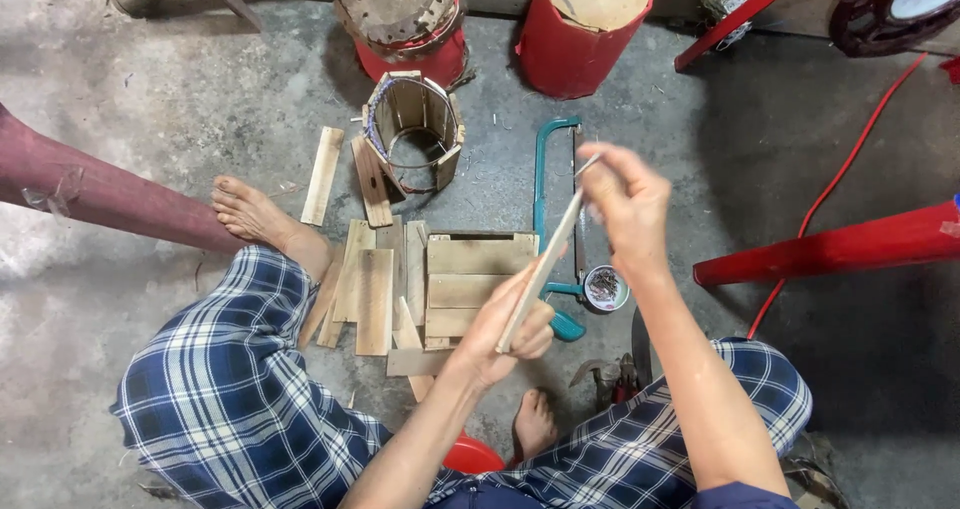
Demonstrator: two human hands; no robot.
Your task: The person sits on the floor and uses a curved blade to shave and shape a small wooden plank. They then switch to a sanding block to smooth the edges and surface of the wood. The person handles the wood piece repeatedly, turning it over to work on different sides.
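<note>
My left hand [508,327] grips the lower end of a thin pale wooden strip [549,261] that slants up to the right. My right hand [625,201] pinches the strip's upper end, and a thin light sliver sticks out past its fingers. Both hands hover over a small shallow wooden crate [470,281] on the concrete floor. Several loose wooden slats [372,294] lie to the left of the crate. A teal hacksaw [548,209] lies right behind the strip.
A ring-shaped barrel of upright slats [412,131] stands beyond the crate. Two red drums [585,31] sit at the back. A small round tin of nails [604,288] rests beside the saw. Red frame legs [830,247] and a red cable [845,174] lie at right.
</note>
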